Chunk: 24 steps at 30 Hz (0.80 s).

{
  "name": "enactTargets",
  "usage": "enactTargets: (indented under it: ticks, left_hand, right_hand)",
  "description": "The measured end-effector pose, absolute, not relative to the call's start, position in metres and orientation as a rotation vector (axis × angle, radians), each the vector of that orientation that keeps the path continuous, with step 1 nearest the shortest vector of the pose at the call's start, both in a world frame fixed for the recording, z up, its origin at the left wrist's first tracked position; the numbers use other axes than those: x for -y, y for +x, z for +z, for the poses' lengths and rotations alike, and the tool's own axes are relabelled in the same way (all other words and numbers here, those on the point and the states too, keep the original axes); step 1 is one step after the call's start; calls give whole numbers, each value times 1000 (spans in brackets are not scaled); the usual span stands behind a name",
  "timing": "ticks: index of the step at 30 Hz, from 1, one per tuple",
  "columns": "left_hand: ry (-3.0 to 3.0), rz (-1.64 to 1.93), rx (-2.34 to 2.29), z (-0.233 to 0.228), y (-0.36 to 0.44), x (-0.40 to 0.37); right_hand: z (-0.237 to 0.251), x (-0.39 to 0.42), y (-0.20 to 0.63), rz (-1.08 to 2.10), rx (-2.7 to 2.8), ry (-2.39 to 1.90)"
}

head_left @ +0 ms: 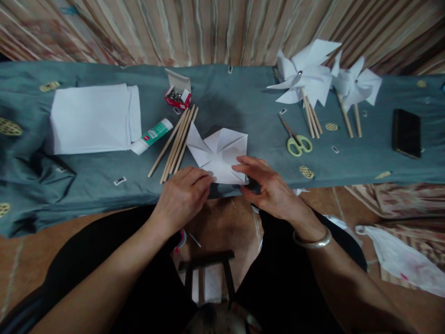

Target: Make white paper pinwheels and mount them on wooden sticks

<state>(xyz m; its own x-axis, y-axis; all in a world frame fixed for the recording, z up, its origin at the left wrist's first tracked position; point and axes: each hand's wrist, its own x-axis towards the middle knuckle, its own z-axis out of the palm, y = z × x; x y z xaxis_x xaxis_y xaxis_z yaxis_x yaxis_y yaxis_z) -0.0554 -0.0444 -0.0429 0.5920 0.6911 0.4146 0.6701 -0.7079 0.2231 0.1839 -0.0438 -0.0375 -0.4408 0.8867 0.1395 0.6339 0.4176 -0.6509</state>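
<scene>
A white square of paper (222, 157), cut in from its corners, lies near the front edge of the table. One flap at its upper left stands up. At the paper's lower left edge, my left hand (187, 192) is closed, thumb and fingers pinching the paper. My right hand (266, 185) is at the lower right, its fingers apart, fingertips resting on the sheet and the thumb low by the edge. Just left of the paper lie several wooden sticks (177, 146). Behind them sits an open red box (178, 98) of small metal pins or tacks.
A stack of white paper (90, 120) and a glue stick (153, 137) lie left. To the right are green-handled scissors (295, 139), white paper pinwheels (309, 74) on sticks, and a black phone-like object (406, 133). A blue-green cloth (225, 95) covers the table; a striped curtain (208, 30) hangs behind.
</scene>
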Motion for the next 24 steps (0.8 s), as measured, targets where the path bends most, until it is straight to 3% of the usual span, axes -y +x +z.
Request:
enactTargets:
  ticks: [13,24]
  left_hand:
    - [2677,635,-1206,-42,-53,48]
    - [2634,661,-1293,-41,-51,47]
  right_hand:
    - [-46,31,164,961,1872,-1279]
    - [-49,18,139,615,1937,-1452]
